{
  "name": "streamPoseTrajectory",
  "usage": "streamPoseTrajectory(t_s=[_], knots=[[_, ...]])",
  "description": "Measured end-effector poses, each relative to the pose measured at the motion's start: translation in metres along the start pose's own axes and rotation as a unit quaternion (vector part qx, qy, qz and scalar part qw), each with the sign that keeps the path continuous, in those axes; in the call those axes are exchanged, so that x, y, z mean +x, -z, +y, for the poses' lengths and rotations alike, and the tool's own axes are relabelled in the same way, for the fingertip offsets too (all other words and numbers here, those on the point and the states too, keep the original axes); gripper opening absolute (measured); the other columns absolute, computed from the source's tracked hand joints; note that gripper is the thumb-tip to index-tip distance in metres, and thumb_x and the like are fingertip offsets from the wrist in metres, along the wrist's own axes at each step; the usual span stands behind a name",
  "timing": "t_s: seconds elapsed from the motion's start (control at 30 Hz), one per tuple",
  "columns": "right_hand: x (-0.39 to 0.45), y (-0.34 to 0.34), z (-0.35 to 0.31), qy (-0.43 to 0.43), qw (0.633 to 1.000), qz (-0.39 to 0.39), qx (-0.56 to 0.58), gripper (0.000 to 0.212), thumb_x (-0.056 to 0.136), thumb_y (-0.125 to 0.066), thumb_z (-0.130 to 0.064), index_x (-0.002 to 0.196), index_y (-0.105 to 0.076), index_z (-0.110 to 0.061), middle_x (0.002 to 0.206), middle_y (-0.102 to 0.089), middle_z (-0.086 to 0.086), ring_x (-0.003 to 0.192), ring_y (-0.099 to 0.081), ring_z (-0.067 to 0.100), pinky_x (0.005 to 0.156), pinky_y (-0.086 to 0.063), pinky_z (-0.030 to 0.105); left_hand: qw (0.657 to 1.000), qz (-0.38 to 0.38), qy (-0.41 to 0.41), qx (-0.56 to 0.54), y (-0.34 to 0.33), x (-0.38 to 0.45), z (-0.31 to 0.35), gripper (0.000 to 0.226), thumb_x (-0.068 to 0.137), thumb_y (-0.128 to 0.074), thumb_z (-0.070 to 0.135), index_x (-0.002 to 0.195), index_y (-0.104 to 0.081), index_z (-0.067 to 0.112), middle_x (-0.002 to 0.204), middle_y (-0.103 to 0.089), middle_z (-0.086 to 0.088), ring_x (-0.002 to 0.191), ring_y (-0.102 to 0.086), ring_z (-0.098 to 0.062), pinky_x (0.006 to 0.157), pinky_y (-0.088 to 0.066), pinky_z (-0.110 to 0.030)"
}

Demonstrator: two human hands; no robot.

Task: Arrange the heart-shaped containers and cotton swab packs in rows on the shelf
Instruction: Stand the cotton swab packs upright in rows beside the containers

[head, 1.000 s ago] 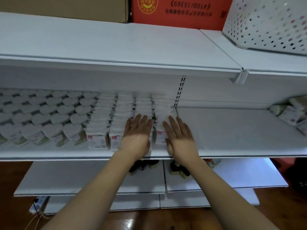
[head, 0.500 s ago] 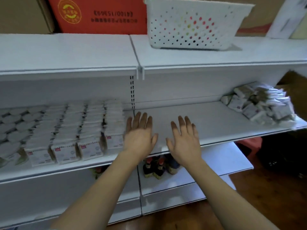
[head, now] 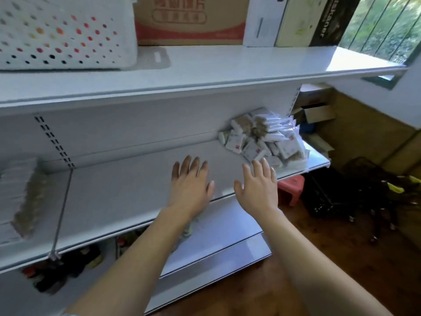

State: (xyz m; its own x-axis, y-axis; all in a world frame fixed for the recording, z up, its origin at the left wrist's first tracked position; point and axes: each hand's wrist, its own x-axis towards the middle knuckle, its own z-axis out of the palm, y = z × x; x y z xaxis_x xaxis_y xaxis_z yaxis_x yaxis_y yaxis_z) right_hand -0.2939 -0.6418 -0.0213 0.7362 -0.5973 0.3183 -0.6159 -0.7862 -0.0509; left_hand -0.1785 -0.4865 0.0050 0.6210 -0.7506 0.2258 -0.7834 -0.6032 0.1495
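Forearms: both bare arms reach up from the bottom edge toward the middle shelf, side by side.
Left hand (head: 190, 188): palm down over the front half of the shelf, fingers (head: 185, 165) straight and close together, released, holding nothing; whether the palm touches the board I cannot tell.
Right hand (head: 258, 187): palm down over the shelf's front lip, fingers (head: 265, 169) spread and released, holding nothing, tips just short of the loose heap.
Middle shelf (head: 127, 192): white board, bare under and around both hands.
Arranged packs (head: 20, 197): at the far left edge, blurred, a tidy block of cotton swab packs stood in rows, well apart from both hands.
Loose pile of cotton swab packs (head: 262, 137): heaped at the right end of the same shelf, against the back panel, packs lying at all angles.
Lower shelf (head: 227, 226): below, dark bottles at the left, blurred.
Red stool (head: 293, 188): on the wooden floor past the shelf's right end.
Top shelf (head: 205, 71): carries a white perforated basket (head: 68, 33) at left, and a cardboard box (head: 189, 19) just beside it.
Heart-shaped containers: not in sight here.
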Motion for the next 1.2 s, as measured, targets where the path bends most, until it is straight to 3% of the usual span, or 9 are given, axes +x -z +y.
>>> streamPoseTrajectory(t_s=[0.2, 0.43, 0.53, 0.67, 0.8, 0.9, 1.03, 1.13, 1.2], knots=[[0.063, -0.001, 0.083, -0.055, 0.998, 0.002, 0.021, 0.06, 0.092, -0.054, -0.04, 0.143, -0.045, -0.009, 0.149, -0.042, 0.018, 0.146, -0.024, 0.038, 0.118, -0.022, 0.053, 0.999, -0.045, -0.018, -0.011, -0.032, 0.089, 0.054, 0.065, 0.103, -0.03, 0.049, 0.158, -0.016, 0.02, 0.166, -0.015, -0.005, 0.153, -0.005, -0.025, 0.123, -0.002, -0.046], [0.145, -0.007, 0.15, -0.034, 0.993, 0.054, 0.099, 0.071, 0.092, -0.031, -0.056, 0.144, -0.044, -0.01, 0.149, -0.045, 0.018, 0.143, -0.032, 0.038, 0.113, -0.031, 0.054, 0.998, -0.019, -0.036, -0.051, -0.057, 0.171, 0.11, 0.066, 0.097, -0.027, 0.05, 0.153, -0.034, 0.017, 0.158, -0.036, -0.006, 0.147, -0.025, -0.026, 0.119, -0.018, -0.043], [0.181, -0.011, 0.158, -0.026, 0.993, 0.019, 0.113, 0.076, 0.089, -0.031, -0.07, 0.149, -0.033, -0.023, 0.153, -0.039, 0.014, 0.145, -0.028, 0.033, 0.117, -0.025, 0.05, 0.998, -0.004, -0.021, -0.064, -0.064, 0.191, 0.119, 0.069, 0.092, -0.024, 0.048, 0.148, -0.043, 0.013, 0.149, -0.048, -0.008, 0.141, -0.036, -0.027, 0.116, -0.026, -0.042], [0.216, -0.016, 0.154, -0.003, 0.992, -0.018, 0.128, 0.091, 0.075, -0.028, -0.09, 0.138, -0.045, -0.026, 0.137, -0.056, 0.01, 0.131, -0.044, 0.033, 0.108, -0.035, 0.049, 0.994, 0.023, 0.044, -0.093, -0.071, 0.218, 0.129, 0.064, 0.092, -0.027, 0.041, 0.144, -0.049, 0.011, 0.141, -0.057, -0.01, 0.132, -0.048, -0.03, 0.11, -0.035, -0.04], [0.225, -0.017, 0.156, 0.009, 0.982, 0.015, 0.187, 0.059, 0.082, -0.046, -0.075, 0.112, -0.056, -0.026, 0.113, -0.066, 0.007, 0.109, -0.055, 0.033, 0.092, -0.043, 0.045, 0.976, 0.08, 0.108, -0.171, -0.068, 0.221, 0.146, 0.048, 0.093, -0.04, 0.034, 0.129, -0.061, 0.011, 0.119, -0.069, -0.017, 0.11, -0.063, -0.036, 0.092, -0.05, -0.042], [0.224, -0.018, 0.165, 0.068, 0.948, 0.096, 0.296, 0.043, 0.083, -0.056, -0.061, 0.105, -0.058, -0.025, 0.103, -0.065, 0.002, 0.101, -0.056, 0.03, 0.086, -0.045, 0.041, 0.921, 0.132, 0.219, -0.293, -0.057, 0.225, 0.162, 0.033, 0.099, -0.047, 0.04, 0.106, -0.067, 0.015, 0.099, -0.074, -0.01, 0.093, -0.069, -0.031, 0.079, -0.055, -0.041], [0.211, -0.018, 0.165, 0.253, 0.899, 0.068, 0.35, 0.049, 0.084, -0.058, -0.059, 0.114, -0.063, -0.02, 0.113, -0.067, 0.0, 0.114, -0.055, 0.027, 0.091, -0.047, 0.042, 0.726, 0.151, 0.361, -0.565, -0.043, 0.232, 0.172, 0.043, 0.076, -0.071, 0.053, 0.087, -0.068, 0.011, 0.082, -0.075, -0.005, 0.075, -0.072, -0.023, 0.071, -0.061, -0.044], [0.212, -0.022, 0.171, 0.214, 0.928, 0.059, 0.299, 0.058, 0.092, -0.041, -0.065, 0.121, -0.062, -0.019, 0.12, -0.066, 0.003, 0.121, -0.052, 0.028, 0.101, -0.04, 0.042, 0.688, 0.174, 0.406, -0.577, -0.046, 0.23, 0.158, 0.036, 0.066, -0.076, 0.042, 0.09, -0.069, 0.015, 0.089, -0.076, -0.009, 0.081, -0.074, -0.027, 0.081, -0.059, -0.056], [0.221, -0.022, 0.176, 0.113, 0.972, 0.036, 0.205, 0.069, 0.088, -0.032, -0.076, 0.119, -0.059, -0.021, 0.119, -0.064, 0.007, 0.118, -0.051, 0.032, 0.101, -0.038, 0.046, 0.69, 0.182, 0.42, -0.561, -0.041, 0.223, 0.155, 0.021, 0.077, -0.075, 0.032, 0.086, -0.067, 0.014, 0.089, -0.074, -0.005, 0.082, -0.071, -0.024, 0.08, -0.058, -0.042]])
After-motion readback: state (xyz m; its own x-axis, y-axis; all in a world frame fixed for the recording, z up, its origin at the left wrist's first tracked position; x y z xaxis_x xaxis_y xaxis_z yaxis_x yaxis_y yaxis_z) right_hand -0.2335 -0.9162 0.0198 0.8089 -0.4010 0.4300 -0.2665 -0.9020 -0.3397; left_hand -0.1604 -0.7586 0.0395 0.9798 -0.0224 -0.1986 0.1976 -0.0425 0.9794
